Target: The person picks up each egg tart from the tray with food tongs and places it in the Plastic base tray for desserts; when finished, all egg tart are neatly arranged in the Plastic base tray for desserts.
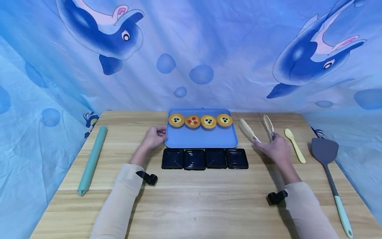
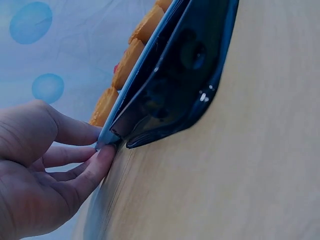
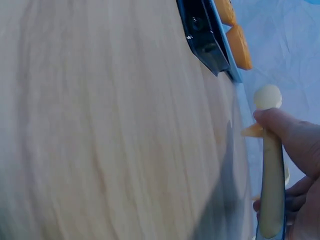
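Observation:
A blue tray (image 1: 203, 139) holds a row of several tarts along its far side; one tart (image 1: 192, 121) has red topping, and another tart (image 1: 208, 122) has dark berries. My left hand (image 1: 153, 137) pinches the tray's left edge between thumb and fingers, as the left wrist view also shows at the tray's rim (image 2: 106, 131). In my right hand (image 1: 278, 150) I hold tongs (image 1: 247, 128) with cream tips, their arms spread apart to the right of the tray. Nothing is between the tong tips. In the right wrist view, the thumb lies along a tong arm (image 3: 272, 185).
Several black square containers (image 1: 195, 159) stand in a row along the tray's near side. A green rolled cylinder (image 1: 93, 161) lies at the left. To the right are a yellow spoon (image 1: 294, 145) and a grey spatula (image 1: 325, 151) with a mint handle, on the wooden table (image 1: 209, 205).

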`<act>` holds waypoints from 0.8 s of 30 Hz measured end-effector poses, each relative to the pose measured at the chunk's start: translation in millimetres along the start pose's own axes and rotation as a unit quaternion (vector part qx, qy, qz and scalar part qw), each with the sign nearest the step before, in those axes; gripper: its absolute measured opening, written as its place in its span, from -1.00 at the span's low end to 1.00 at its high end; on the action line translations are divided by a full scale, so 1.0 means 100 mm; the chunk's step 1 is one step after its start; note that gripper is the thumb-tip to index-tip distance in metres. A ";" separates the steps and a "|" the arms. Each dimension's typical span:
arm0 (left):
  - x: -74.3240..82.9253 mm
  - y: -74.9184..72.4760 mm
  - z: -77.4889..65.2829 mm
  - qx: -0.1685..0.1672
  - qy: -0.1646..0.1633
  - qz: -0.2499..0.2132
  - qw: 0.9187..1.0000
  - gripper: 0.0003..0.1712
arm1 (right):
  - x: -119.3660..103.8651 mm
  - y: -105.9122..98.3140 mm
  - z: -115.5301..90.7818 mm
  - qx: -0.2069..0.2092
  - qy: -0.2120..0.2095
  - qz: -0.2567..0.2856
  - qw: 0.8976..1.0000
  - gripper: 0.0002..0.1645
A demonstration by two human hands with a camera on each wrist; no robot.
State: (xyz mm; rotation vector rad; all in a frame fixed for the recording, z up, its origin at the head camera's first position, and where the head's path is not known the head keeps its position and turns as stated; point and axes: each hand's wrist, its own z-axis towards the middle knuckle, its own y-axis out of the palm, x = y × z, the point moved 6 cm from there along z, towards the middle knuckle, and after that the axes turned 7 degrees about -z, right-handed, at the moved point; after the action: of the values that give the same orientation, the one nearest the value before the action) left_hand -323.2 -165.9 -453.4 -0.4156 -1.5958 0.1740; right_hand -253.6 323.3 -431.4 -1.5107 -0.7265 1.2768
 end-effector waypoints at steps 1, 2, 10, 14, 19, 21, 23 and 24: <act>-0.01 0.01 0.00 0.000 -0.002 0.000 1.000 -0.45 | 0.00 -0.02 0.00 0.005 -0.007 0.000 1.000 0.04; -0.01 0.01 0.00 0.001 -0.004 0.002 1.000 -0.45 | 0.00 -0.04 -0.01 0.009 -0.013 0.001 1.000 0.05; -0.05 0.00 -0.01 0.007 -0.007 0.003 1.000 -0.45 | -0.12 -0.23 0.00 0.039 -0.085 -0.011 0.996 0.00; -0.04 -0.01 -0.02 0.005 -0.003 0.008 1.000 -0.45 | -0.18 -0.32 0.00 0.036 -0.111 -0.017 0.993 0.07; -0.04 -0.01 -0.02 0.001 -0.008 0.010 1.000 -0.45 | -0.26 -0.38 0.05 0.005 -0.152 -0.026 0.988 0.24; -0.04 0.00 -0.01 0.001 -0.011 0.008 1.000 -0.45 | -0.30 -0.39 0.09 -0.010 -0.175 -0.032 0.984 0.25; -0.03 0.01 0.00 0.001 -0.011 0.005 1.000 -0.45 | -0.36 -0.40 0.14 -0.023 -0.201 -0.031 0.979 0.26; -0.03 0.02 0.00 0.000 -0.010 0.005 1.000 -0.45 | -0.39 -0.40 0.16 -0.030 -0.212 -0.028 0.976 0.26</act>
State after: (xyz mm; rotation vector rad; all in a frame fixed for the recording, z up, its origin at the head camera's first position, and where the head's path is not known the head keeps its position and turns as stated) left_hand -323.1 -165.3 -456.3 -0.4224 -1.6137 0.1866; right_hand -273.1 306.9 -379.1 -1.2641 -1.0830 1.5659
